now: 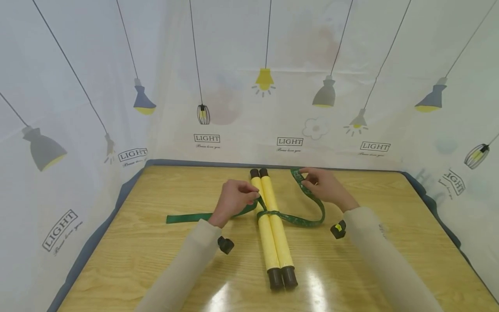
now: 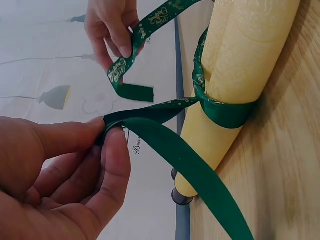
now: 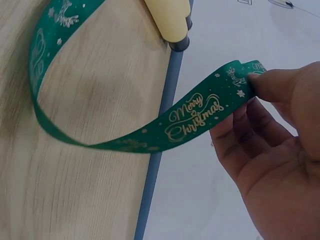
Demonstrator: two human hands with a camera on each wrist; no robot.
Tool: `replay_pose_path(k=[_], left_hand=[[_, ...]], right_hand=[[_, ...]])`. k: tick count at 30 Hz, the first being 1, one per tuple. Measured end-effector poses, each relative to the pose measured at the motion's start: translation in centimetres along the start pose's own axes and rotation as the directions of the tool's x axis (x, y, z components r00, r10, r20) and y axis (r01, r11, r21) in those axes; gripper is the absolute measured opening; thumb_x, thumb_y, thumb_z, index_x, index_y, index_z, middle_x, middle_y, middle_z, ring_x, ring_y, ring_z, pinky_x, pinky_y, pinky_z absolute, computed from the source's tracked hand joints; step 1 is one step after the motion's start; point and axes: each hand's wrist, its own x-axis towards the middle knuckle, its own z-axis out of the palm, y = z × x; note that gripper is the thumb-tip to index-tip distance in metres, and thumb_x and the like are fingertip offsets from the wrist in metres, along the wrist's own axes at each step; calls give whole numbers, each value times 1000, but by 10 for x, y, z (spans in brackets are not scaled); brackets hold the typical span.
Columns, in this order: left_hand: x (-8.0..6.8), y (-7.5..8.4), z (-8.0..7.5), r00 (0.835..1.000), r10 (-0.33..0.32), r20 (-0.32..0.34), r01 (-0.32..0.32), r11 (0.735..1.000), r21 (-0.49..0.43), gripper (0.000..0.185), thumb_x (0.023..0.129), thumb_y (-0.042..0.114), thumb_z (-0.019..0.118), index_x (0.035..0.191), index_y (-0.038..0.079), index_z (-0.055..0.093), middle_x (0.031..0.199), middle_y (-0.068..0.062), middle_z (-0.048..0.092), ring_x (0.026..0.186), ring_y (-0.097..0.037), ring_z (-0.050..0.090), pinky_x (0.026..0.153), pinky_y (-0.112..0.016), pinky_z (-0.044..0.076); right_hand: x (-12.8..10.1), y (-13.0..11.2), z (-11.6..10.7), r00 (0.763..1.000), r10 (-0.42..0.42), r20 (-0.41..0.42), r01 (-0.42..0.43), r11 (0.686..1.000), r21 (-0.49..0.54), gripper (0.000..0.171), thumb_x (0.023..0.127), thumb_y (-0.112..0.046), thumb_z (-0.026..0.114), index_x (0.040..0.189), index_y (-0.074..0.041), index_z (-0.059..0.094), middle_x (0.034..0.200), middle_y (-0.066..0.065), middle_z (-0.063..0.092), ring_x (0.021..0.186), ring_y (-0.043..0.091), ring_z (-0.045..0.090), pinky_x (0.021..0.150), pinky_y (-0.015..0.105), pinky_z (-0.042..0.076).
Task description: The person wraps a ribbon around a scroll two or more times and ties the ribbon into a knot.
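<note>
Green ribbon (one) binds two yellow rolls.

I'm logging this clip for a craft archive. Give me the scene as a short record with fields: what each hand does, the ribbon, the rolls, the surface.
left hand: pinches the green ribbon beside the rolls
right hand: pinches the other ribbon end, lifted off the table
green ribbon: wrapped around both rolls, gold "Merry Christmas" print, one tail lying flat to the left
yellow rolls: two, side by side, dark end caps
table: light wood grain
</note>
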Motion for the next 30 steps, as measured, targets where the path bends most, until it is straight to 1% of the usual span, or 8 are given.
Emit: replay_pose_path(k=[2,8,14,18,23,24,27,30], left_hand=[[0,1,0,1000,0,3,0,1000,0,5,92,12,77,95,11,80,96,-6,78,75,-21,74,74,-36,63],[0,2,0,1000,1,11,-1,1000,6,5,93,12,76,96,10,80,95,-6,78,76,-23,73,70,-31,61],[0,3,0,1000,-12,24,12,1000,3,5,93,13,76,95,11,80,93,-5,79,75,-22,73,68,-29,60],[0,2,0,1000,1,31,-1,1000,3,6,93,13,76,96,11,80,93,-5,79,73,-19,72,69,-30,60],[0,1,0,999,3,37,-3,1000,-5,6,93,14,77,97,11,81,94,-5,78,73,-20,73,69,-30,60],[0,1,0,999,1,38,-1,1000,-7,6,93,14,77,97,12,81,94,-4,78,74,-21,73,69,-31,60],[1,0,0,999,1,42,-1,1000,-13,6,93,15,77,96,12,81,93,-4,79,76,-25,74,70,-34,61],[2,-1,0,999,10,43,-9,1000,-12,6,93,15,76,96,12,81,93,-4,79,76,-27,74,71,-36,61]], right_hand=[[5,-2,5,1000,-20,16,20,1000,2,41,102,-9,63,142,-2,57,94,9,73,80,15,65,73,35,52],[18,-14,16,995,-85,46,85,996,11,44,100,-6,64,143,-6,57,98,10,72,80,16,65,72,35,54],[32,-27,26,990,-107,93,103,994,47,50,99,-3,62,147,-13,54,101,11,71,81,17,66,69,33,54],[41,-36,34,984,-128,125,118,989,85,52,98,-2,63,147,-17,55,103,12,72,83,19,66,69,33,54],[54,-44,48,973,-169,160,152,982,111,50,99,-2,62,146,-17,56,104,12,71,83,18,66,69,31,54],[55,-46,51,969,-180,167,162,980,120,49,99,-2,62,146,-16,57,107,12,71,84,18,66,70,31,54],[60,-47,58,965,-186,185,163,978,132,47,99,-3,62,144,-17,59,112,12,70,88,19,67,73,32,56],[63,-47,64,966,-178,186,155,979,133,44,100,-5,64,142,-14,60,116,12,70,95,21,68,78,35,57]])
